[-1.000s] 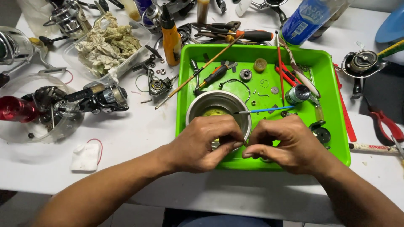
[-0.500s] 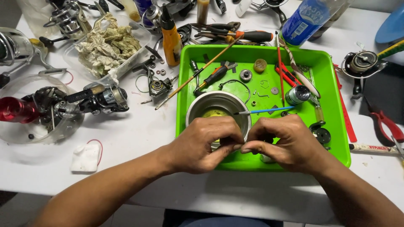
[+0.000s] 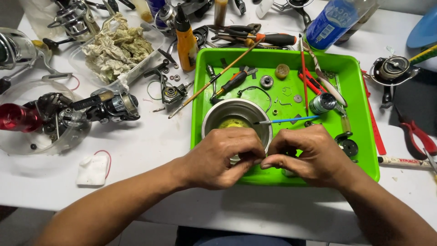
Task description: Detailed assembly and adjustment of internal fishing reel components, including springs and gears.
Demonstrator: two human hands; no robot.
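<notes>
My left hand [image 3: 224, 157] and my right hand [image 3: 308, 155] meet over the near edge of a bright green tray [image 3: 359, 136]. Their fingertips pinch together on a small part that the fingers hide. Just behind my hands, inside the tray, stands a round metal bowl [image 3: 236, 116] with yellowish liquid. A thin blue-handled brush [image 3: 291, 120] rests across the bowl's rim. Small metal parts, a screwdriver [image 3: 232, 84] and a short silver spool [image 3: 322, 103] lie further back in the tray.
A dismantled fishing reel [image 3: 107, 105] and a red reel part [image 3: 18, 117] lie on the white table at left. A tub of dirty rags [image 3: 116, 45], an orange oil bottle [image 3: 185, 41], a blue bottle [image 3: 328, 23] and red pliers [image 3: 419, 136] surround the tray.
My hands stay in place over the tray's near edge; only the fingers shift slightly on the hidden small part.
</notes>
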